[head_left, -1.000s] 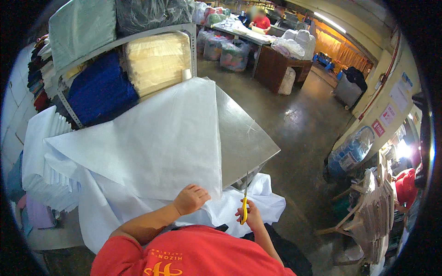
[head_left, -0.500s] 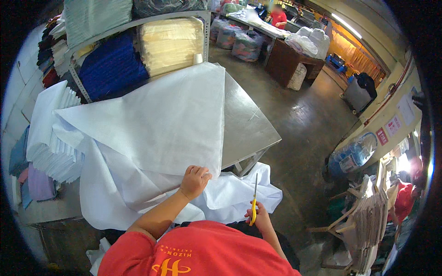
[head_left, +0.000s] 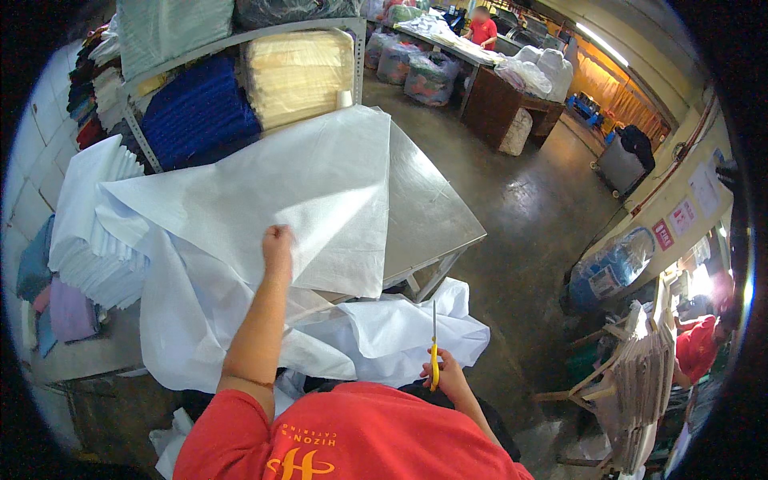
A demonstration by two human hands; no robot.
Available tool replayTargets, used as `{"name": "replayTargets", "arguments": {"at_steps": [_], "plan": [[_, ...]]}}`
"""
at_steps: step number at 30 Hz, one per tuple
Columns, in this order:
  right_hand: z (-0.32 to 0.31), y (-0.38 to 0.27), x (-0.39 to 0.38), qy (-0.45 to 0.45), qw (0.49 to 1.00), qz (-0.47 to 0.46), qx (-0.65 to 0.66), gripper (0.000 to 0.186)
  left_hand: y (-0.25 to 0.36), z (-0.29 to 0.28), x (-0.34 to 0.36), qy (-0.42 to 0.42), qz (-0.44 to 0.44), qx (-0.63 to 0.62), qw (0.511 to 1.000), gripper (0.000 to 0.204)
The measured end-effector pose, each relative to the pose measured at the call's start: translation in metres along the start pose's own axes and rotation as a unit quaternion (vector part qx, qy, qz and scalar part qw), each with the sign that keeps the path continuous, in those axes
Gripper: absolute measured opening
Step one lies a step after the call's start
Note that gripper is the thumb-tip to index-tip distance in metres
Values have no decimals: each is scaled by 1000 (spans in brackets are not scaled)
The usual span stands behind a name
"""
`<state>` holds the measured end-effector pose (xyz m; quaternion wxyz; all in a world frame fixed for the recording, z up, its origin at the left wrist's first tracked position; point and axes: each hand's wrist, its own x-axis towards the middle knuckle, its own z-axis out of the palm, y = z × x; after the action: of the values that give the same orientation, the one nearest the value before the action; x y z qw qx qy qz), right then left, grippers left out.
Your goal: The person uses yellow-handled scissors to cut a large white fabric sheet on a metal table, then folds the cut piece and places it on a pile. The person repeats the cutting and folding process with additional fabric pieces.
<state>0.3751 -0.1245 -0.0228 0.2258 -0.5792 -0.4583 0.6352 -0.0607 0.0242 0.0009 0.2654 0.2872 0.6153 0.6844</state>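
A large white cloth (head_left: 240,188) lies over the metal table (head_left: 428,204), its near part hanging in loose folds off the front. My left hand (head_left: 278,244) is closed over the middle of the cloth and pinches it, with a raised crease running off to the right. The fingertips are partly hidden. Off the table's front edge, my right hand (head_left: 450,374) holds scissors (head_left: 434,364) by their yellow handles, blades together and pointing away from me. More white fabric (head_left: 400,324) bunches between the table and my body.
A stack of folded white cloths (head_left: 92,224) stands at the left. Behind the table, a shelf holds blue fabric (head_left: 192,116) and cream fabric (head_left: 300,76). Wooden racks (head_left: 632,384) and a blue water bottle (head_left: 612,268) are at right. Another person (head_left: 482,32) stands far back.
My left hand has moved from the cloth's near edge up and leftward to its middle, drawing the near edge up into a crease. The scissors have shifted slightly left and turned more upright.
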Motion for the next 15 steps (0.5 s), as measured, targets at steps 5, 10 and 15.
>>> {"name": "replayTargets", "arguments": {"at_steps": [5, 10, 15], "plan": [[4, 2, 1, 4, 1000, -5, 2, 49, 9, -80, 46, 134, -133, -324, 927, 40], [4, 4, 4, -3, 1000, 1, -3, 52, 30, -137, 46, 252, -52, -278, 925, 37], [5, 5, 9, -6, 1000, -2, -21, 52, 36, -157, 39, 345, 64, -165, 922, 29]]}}
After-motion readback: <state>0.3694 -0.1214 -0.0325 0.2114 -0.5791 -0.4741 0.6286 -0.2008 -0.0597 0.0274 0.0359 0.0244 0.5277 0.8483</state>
